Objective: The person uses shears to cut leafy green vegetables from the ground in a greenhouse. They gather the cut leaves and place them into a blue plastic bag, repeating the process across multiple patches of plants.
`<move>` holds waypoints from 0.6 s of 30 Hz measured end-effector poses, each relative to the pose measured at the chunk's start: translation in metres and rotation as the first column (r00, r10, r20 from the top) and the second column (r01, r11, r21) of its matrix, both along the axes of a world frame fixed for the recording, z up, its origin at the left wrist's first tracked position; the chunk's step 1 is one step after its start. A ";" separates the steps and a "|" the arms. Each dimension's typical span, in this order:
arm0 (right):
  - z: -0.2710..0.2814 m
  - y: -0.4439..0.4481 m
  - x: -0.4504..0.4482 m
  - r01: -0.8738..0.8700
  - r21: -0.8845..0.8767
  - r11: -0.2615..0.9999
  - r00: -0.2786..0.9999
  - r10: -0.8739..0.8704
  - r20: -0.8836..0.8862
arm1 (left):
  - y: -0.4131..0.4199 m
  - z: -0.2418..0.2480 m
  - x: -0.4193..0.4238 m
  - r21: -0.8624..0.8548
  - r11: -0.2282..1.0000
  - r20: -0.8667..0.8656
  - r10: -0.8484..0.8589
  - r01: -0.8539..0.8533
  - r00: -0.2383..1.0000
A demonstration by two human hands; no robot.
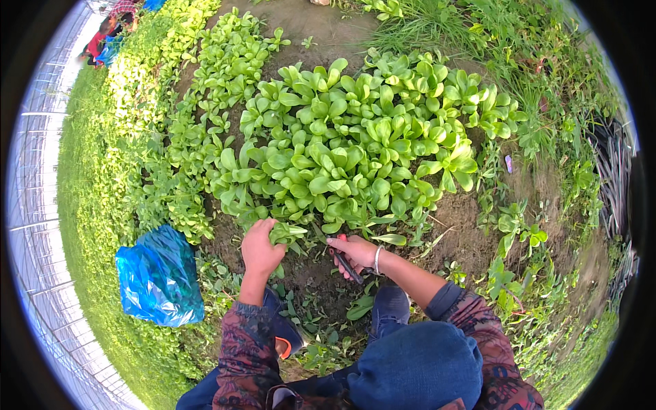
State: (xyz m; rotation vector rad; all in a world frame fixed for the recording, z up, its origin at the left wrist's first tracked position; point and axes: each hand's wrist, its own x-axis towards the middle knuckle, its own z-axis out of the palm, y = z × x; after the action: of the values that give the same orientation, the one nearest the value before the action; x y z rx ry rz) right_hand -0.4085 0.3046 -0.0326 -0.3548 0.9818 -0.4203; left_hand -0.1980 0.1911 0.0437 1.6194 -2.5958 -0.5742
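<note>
Leafy green plants with rounded leaves grow in a dense patch in front of me. At the patch's near edge my left hand is closed around a cut leafy green, its pale stem end pointing right. My right hand, with a pale bracelet at the wrist, grips a cutting tool with dark and red handles. The tool's blade points up and left towards the plant bases, close to the held green. Leaves and fingers partly hide the tool, so its exact kind is unclear.
A blue plastic bag stands on low plants at the left. Loose leaves lie on the soil between my shoes. Weeds and dark strips of material are at the right. Other people with blue bags are far off at the upper left.
</note>
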 end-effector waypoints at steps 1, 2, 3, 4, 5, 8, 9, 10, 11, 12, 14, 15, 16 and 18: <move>-0.008 -0.004 0.000 -0.019 0.022 1.000 0.999 0.018 0.033 | -0.001 0.005 -0.005 0.000 0.999 0.007 -0.047 0.047 0.999; -0.014 -0.006 0.000 -0.010 0.040 0.999 0.999 0.008 0.047 | -0.002 0.008 -0.013 0.000 0.995 0.012 -0.095 0.095 0.995; -0.017 -0.012 0.003 -0.004 0.055 0.998 0.998 0.001 0.066 | -0.004 0.010 -0.018 -0.001 0.990 0.024 -0.140 0.140 0.990; -0.019 -0.018 0.007 0.000 0.057 0.998 0.998 -0.004 0.066 | -0.006 0.010 -0.023 0.015 0.978 0.052 -0.210 0.209 0.976; -0.021 -0.023 0.011 0.000 0.048 0.999 0.998 -0.003 0.065 | -0.009 0.007 -0.029 0.073 0.969 0.060 -0.240 0.235 0.969; -0.028 -0.034 0.020 0.035 -0.013 0.999 0.999 -0.035 0.025 | -0.012 -0.025 -0.025 0.113 0.969 -0.032 -0.215 0.218 0.976; -0.029 -0.034 0.021 0.055 -0.059 0.997 0.998 -0.054 0.028 | -0.011 -0.035 -0.017 0.093 0.976 -0.085 -0.189 0.197 0.978; -0.024 -0.031 0.019 0.061 -0.071 0.996 0.998 -0.060 0.016 | -0.011 -0.039 -0.013 0.082 0.979 -0.141 -0.171 0.184 0.975; -0.018 -0.025 0.017 0.065 -0.084 0.994 0.998 -0.065 0.005 | -0.009 -0.041 -0.006 0.195 0.978 -0.243 -0.031 0.080 0.969; -0.012 -0.014 0.010 0.044 -0.081 0.996 0.999 -0.042 0.027 | -0.006 -0.042 0.000 0.323 0.946 -0.329 0.116 -0.004 0.937; 0.000 0.007 0.001 -0.017 -0.064 0.998 1.000 0.017 0.007 | -0.005 -0.039 0.020 0.564 0.820 -0.360 0.344 -0.091 0.867; 0.001 0.019 -0.002 -0.020 -0.014 1.000 0.999 0.020 0.028 | -0.004 -0.031 0.008 0.508 0.859 -0.343 0.273 -0.067 0.899; 0.002 0.029 -0.009 -0.071 0.018 0.997 0.997 0.071 0.035 | 0.000 -0.016 -0.009 0.457 0.889 -0.315 0.203 -0.039 0.927; -0.003 0.041 -0.003 -0.021 0.040 0.999 0.997 0.019 0.071 | 0.000 -0.014 -0.021 0.298 0.951 -0.234 -0.009 0.081 0.972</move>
State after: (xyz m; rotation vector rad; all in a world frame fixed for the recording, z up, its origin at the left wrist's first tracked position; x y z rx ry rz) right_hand -0.4116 0.3456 -0.0359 -0.3110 0.9162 -0.3918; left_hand -0.2185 0.1913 0.0297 1.4592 -2.4713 -1.1450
